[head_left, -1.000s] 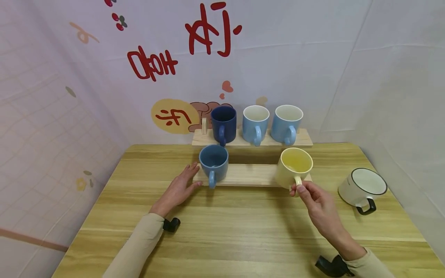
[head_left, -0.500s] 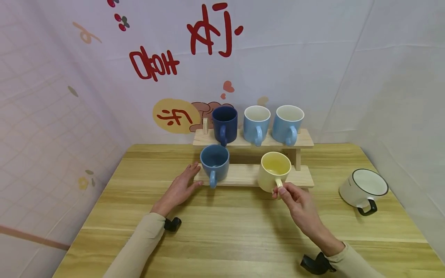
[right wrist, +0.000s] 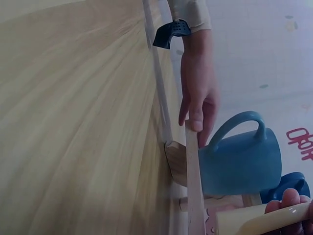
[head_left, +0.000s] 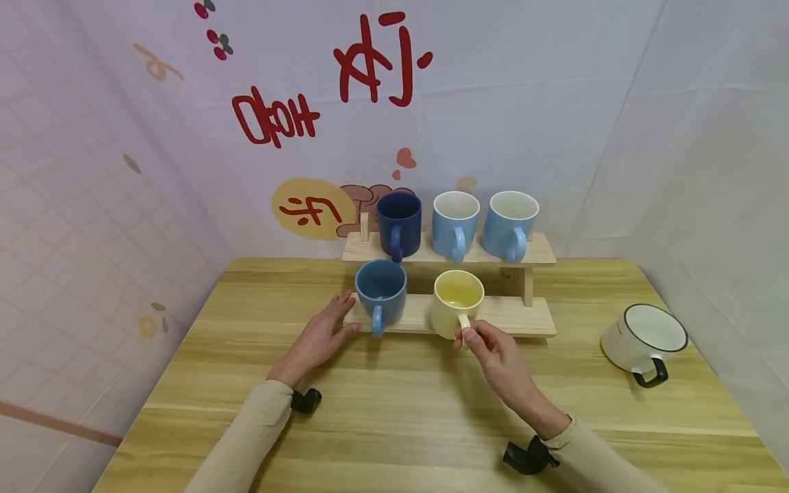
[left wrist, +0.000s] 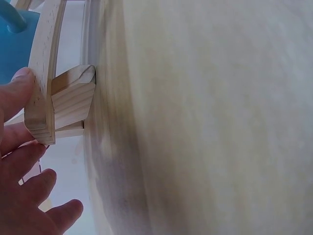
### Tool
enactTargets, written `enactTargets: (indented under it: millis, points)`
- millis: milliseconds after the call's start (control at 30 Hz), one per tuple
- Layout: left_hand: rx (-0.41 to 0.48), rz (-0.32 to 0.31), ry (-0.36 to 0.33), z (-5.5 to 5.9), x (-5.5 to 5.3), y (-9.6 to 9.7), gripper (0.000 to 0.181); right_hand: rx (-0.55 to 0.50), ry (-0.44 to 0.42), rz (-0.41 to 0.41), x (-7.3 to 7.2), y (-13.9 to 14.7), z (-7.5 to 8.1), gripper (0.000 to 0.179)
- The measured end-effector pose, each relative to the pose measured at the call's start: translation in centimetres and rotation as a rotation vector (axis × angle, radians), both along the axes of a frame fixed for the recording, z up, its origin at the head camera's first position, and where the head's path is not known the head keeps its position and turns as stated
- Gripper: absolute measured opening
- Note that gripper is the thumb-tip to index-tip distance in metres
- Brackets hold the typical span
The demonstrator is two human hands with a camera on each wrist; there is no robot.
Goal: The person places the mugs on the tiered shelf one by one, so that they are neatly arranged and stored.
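Observation:
My right hand (head_left: 498, 363) pinches the handle of a yellow mug (head_left: 445, 315), which is upright at the middle of the lower shelf of a wooden two-tier rack (head_left: 514, 317). In the right wrist view the yellow mug (right wrist: 244, 223) shows only in part at the bottom, fingers around its handle. At the lower shelf's left end, my left hand (head_left: 317, 335) grips the board's corner between thumb and index finger, its other fingers spread; the left wrist view shows the thumb (left wrist: 18, 90) on the board. Beside that hand a medium-blue mug (head_left: 392, 308) stands on the shelf, handle forward.
On the upper tier stand a dark blue mug (head_left: 409, 236) and two light blue mugs, the middle one (head_left: 444, 229) and the right one (head_left: 496, 233). A white mug with black rim and handle (head_left: 622, 346) sits on the wooden table (head_left: 394, 424) at right. A printed cloth (head_left: 555, 137) hangs behind.
My right hand has brought the yellow mug leftward along the lower shelf, from its right end to the middle, nearer the medium-blue mug. The left hand stays at the shelf's end.

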State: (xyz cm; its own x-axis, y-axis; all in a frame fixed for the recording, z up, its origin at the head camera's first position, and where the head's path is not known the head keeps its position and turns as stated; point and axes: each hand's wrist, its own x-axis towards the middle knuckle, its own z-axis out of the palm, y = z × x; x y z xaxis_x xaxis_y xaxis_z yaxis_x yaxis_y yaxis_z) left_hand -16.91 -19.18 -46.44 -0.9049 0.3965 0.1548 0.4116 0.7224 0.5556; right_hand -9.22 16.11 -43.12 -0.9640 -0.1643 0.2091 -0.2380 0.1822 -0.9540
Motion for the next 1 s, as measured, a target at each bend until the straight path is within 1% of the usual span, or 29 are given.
enactTargets:
  millis: [367, 600, 800, 1000]
  points:
    - [0.014, 0.003, 0.002, -0.3, 0.0, -0.1, 0.065, -0.017, -0.005, -0.004, -1.8, -2.0, -0.6, 0.03]
    - [0.02, -0.001, 0.012, -0.2, 0.0, -0.1, 0.064, -0.021, -0.001, -0.021, -2.3, -2.8, -1.0, 0.028]
    - [0.021, 0.0, 0.01, -0.4, 0.0, -0.1, 0.064, -0.029, -0.019, -0.026, -2.7, -3.1, -1.1, 0.025]
    - [0.023, 0.002, 0.008, -0.4, 0.0, -0.1, 0.064, 0.017, -0.011, -0.031, -3.2, -3.1, -0.8, 0.024]
